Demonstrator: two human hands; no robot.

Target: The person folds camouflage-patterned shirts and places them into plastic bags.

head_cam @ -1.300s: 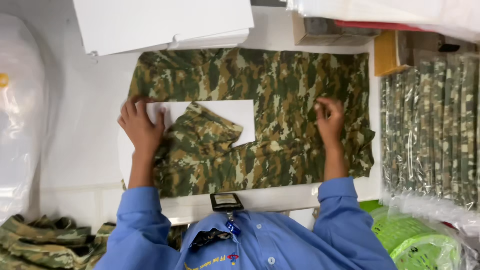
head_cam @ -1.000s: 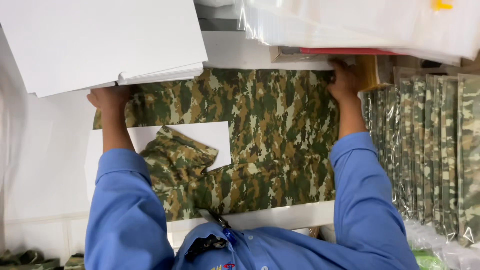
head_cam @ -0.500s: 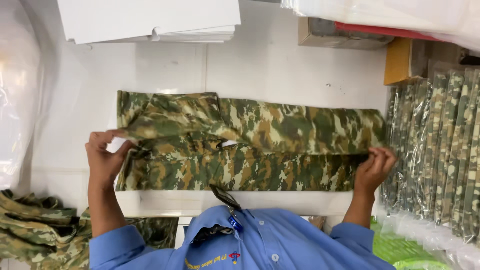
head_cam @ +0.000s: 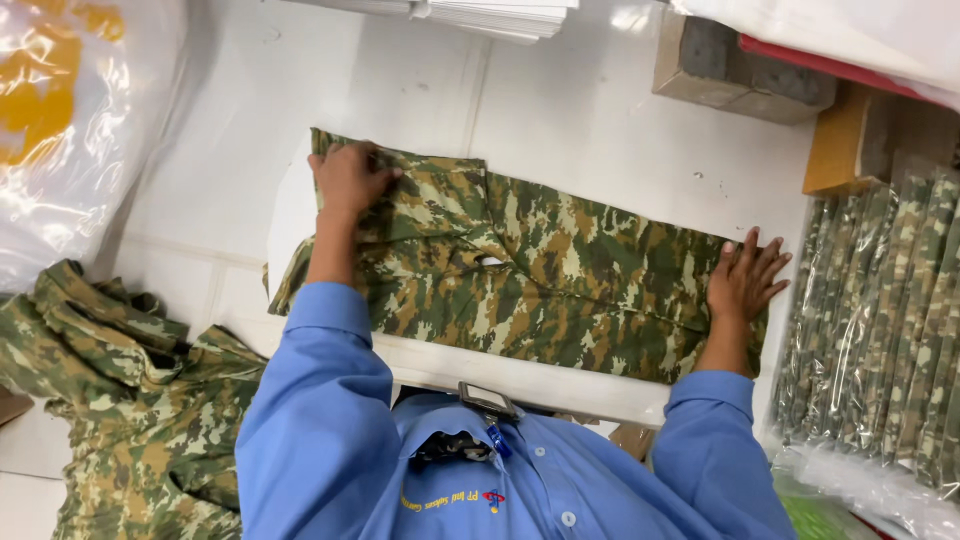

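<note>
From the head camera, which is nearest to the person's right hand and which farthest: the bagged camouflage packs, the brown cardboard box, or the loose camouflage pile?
From the right hand:
1. Bagged camouflage packs, just beside it at the right edge.
2. Brown cardboard box, beyond it, upper right.
3. Loose camouflage pile, far across, lower left.

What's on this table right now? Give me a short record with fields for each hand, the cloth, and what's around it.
left hand: flat on the far left end of the folded camouflage garment, palm down
right hand: fingers spread, pressing the garment's right end
garment: folded into a long strip, lying on the white table
left side: pile of loose camouflage garments; clear plastic bags
right side: row of bagged camouflage garments
far edge: stack of white card sheets; cardboard boxes
</note>
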